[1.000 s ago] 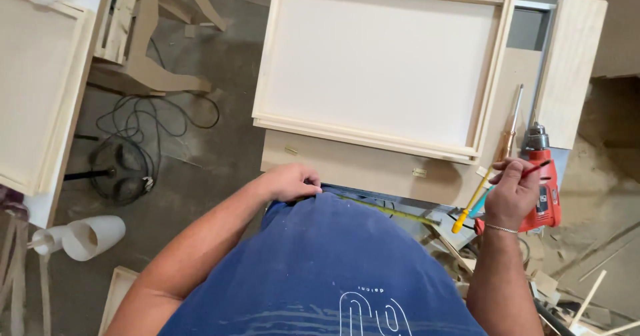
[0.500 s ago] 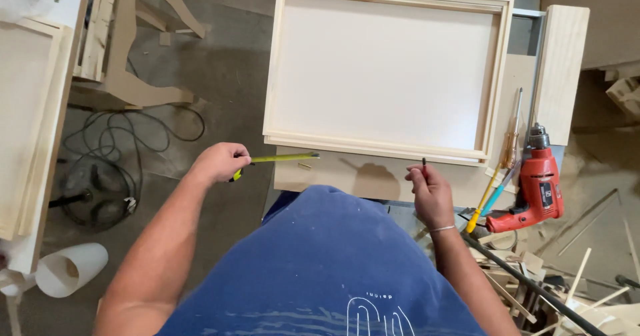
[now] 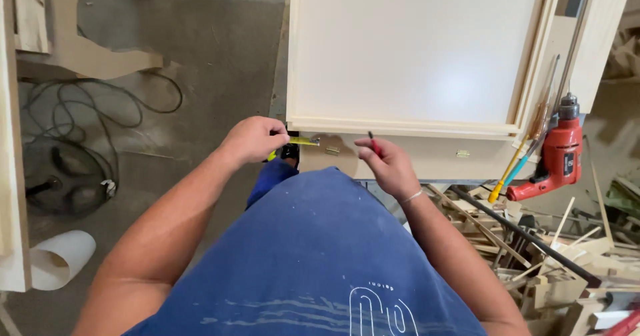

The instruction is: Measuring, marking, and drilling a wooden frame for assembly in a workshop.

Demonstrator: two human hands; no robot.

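Two hands work at the near edge of the framed panel (image 3: 413,49): the left hand (image 3: 252,139) closes on a yellow tape measure (image 3: 301,141), its blade running left to right along the panel's bottom rail; the right hand (image 3: 387,163) pinches a pencil (image 3: 374,144), tip up. Keeping the blade flat and taut against the rail seems wise

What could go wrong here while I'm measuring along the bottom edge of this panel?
The tape measure in your left hand is pinched only at the corner of the framed panel, so it could slip and throw off the mark. The pencil in your right hand hovers off the wood. The red drill and screwdrivers lie at the bench edge, where an elbow might knock them into the scrap pile.
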